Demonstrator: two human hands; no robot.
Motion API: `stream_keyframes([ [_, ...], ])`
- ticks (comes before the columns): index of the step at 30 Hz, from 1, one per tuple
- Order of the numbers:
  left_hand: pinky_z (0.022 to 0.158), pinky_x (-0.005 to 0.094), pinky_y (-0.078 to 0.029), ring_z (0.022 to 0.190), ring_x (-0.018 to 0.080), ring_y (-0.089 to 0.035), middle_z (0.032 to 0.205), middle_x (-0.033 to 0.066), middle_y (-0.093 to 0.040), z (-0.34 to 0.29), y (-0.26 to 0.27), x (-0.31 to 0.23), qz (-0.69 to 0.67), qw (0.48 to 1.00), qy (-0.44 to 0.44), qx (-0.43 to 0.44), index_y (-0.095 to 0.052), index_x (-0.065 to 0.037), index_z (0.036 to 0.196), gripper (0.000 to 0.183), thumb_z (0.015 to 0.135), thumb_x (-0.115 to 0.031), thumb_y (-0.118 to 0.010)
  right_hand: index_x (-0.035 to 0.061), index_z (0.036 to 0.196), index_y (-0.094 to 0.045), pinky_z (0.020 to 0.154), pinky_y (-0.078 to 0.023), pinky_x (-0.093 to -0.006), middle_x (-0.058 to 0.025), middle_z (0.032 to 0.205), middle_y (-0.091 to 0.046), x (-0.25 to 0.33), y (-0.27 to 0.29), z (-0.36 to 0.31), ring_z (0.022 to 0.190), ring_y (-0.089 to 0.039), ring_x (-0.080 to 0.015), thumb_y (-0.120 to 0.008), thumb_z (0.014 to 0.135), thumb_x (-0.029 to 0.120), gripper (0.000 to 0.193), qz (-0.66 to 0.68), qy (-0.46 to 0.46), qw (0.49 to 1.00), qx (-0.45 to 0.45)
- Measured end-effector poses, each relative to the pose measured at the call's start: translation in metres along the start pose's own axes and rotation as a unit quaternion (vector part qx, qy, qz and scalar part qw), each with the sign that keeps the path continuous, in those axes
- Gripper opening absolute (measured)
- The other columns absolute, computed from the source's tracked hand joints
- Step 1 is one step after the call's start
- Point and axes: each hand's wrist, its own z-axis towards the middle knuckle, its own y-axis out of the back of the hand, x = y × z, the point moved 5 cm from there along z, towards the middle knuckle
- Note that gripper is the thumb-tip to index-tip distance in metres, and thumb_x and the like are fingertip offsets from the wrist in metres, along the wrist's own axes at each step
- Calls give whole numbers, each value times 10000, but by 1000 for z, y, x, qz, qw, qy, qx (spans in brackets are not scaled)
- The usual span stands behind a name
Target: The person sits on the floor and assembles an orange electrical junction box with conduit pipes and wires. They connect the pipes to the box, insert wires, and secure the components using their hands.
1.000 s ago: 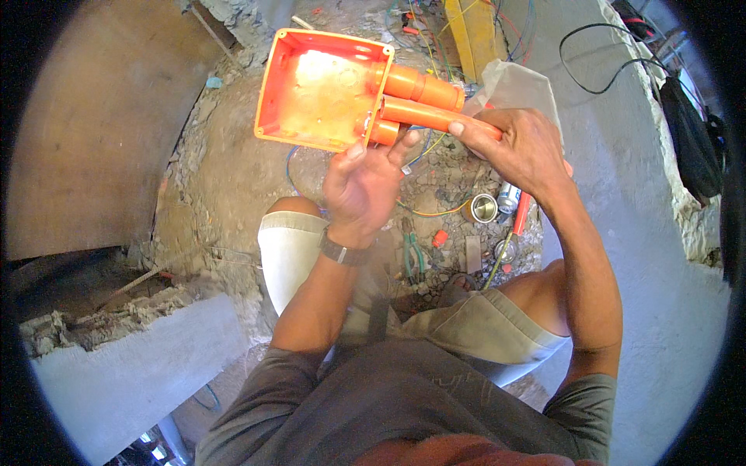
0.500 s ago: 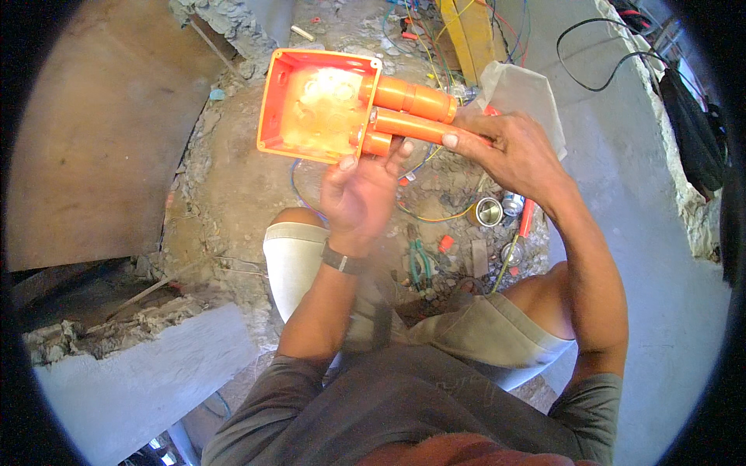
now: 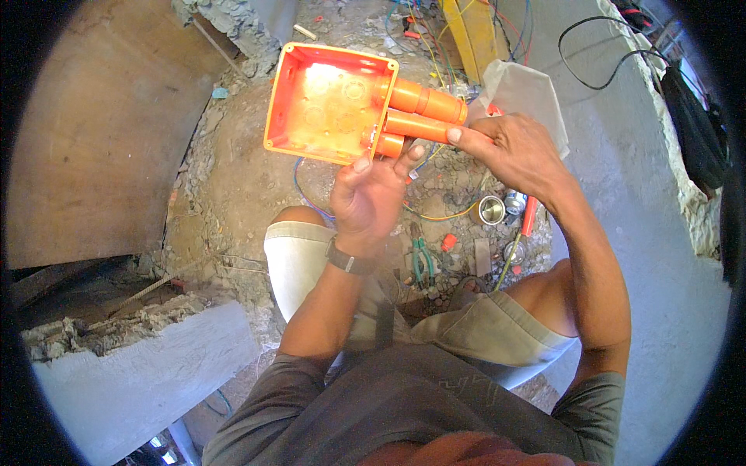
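An orange square electrical junction box (image 3: 322, 109) is held up with its hollow side toward me. My left hand (image 3: 369, 190) grips its lower right corner, thumb at the rim and fingers behind the short lower stub (image 3: 390, 144). From the box's right side a thicker orange conduit piece (image 3: 427, 101) sticks out. Just below that lies a thinner orange conduit pipe (image 3: 420, 126), its left end against the box's right side; whether it sits inside an opening I cannot tell. My right hand (image 3: 513, 147) is closed round this pipe's right end, thumb along the top.
Green-handled pliers (image 3: 422, 260), an open can (image 3: 489, 210) and loose wires lie on the rubble-strewn ground. A yellow post (image 3: 472, 39) and a whitish sheet (image 3: 524, 97) stand beyond my right hand. A brown board (image 3: 101, 132) is at left, a grey slab (image 3: 645, 202) at right.
The box, the thin pipe and my left hand have shifted slightly to the right. The pipe's left end now meets the box's side, where it overlapped it before. My right hand has barely moved.
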Motion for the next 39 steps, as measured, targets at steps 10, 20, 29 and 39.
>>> stream_keyframes([
  [10,1110,500,-472,1396,376,-482,1526,161,-486,-2,2,6,13,1000,14,-4,-379,-78,1546,770,875,-258,-713,11,762,-721,569,-387,-457,-110,551,-515,-12,-5,0,578,-549,-261,-526,900,742,769,11,-20,1000,1],
  [20,1117,501,-472,1394,385,-488,1527,151,-491,-2,4,8,21,1000,19,-10,-380,-84,1549,783,866,-254,-723,12,767,-726,575,-380,-450,-86,545,-500,-20,-9,5,581,-531,-237,-514,882,768,793,7,-47,998,33],
  [29,1122,496,-475,1392,402,-488,1523,162,-496,0,9,11,8,1000,20,-10,-389,-71,1541,769,868,-242,-721,-3,696,-664,567,-364,-447,-75,531,-472,-20,-11,6,563,-507,-231,-521,883,757,796,19,-31,999,16],
  [39,1111,490,-481,1374,376,-508,1500,150,-518,1,14,15,-8,999,29,-32,-420,-77,1521,744,870,-260,-728,6,606,-551,567,-396,-451,-115,561,-514,-23,-14,9,574,-543,-250,-545,866,763,801,33,-60,997,23],
])
